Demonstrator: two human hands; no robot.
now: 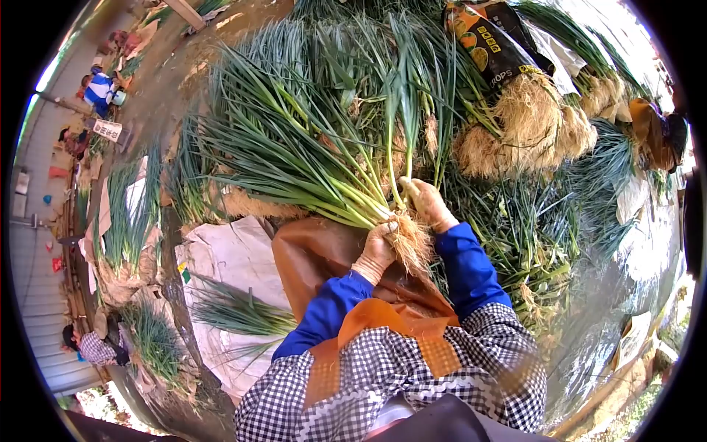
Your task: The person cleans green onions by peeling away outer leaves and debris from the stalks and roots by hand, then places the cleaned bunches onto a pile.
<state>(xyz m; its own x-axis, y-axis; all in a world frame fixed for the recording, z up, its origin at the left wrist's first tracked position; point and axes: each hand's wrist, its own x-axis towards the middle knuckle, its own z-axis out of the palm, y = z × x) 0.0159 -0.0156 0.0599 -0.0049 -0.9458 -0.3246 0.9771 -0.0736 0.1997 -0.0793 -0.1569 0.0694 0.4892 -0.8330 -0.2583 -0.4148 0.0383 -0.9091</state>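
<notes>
A bunch of leeks (324,177) with long green leaves fans out to the upper left in front of my body. My left hand (377,249) is closed round its pale lower stems, just beside the tan, stringy roots (411,244). Close by on the right, my right hand (427,202) is closed too, thumb and fingers pinching a leek stalk (396,140) low down, near the roots. Part of its fingers is hidden. Under both hands lies a brown apron (317,250) over my lap.
More leeks (530,221) cover the ground to the right. Large root bundles (530,125) lie beside a black printed bag (493,44). At left, a small pile of leeks (243,309) rests on a pale sack (221,258). Other people (99,92) sit farther left.
</notes>
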